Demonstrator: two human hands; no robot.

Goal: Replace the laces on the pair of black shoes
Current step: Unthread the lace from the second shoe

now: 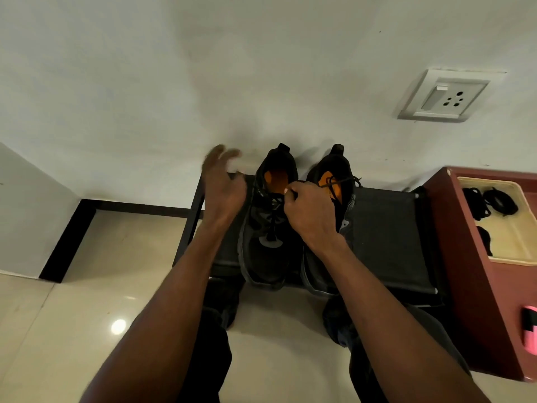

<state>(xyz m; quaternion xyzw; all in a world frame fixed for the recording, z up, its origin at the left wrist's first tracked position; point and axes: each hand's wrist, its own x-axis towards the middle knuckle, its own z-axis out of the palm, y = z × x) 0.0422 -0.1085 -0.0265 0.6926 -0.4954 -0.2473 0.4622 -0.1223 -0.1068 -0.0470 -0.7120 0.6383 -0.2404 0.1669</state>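
Two black shoes side by side on a dark rack (386,228), heels toward the wall. Left shoe (266,228) at centre, right shoe (334,181) just at its 3 o'clock. Right hand (311,213) curled between them, fingertips pinching a lace (344,181) that trails to 2 o'clock over the orange insole. Left hand (223,187) blurred at 9 o'clock of the left shoe, fingers spread, gripping nothing. Spare laces (491,202) coiled in a cream tray (520,245), well off at 3 o'clock.
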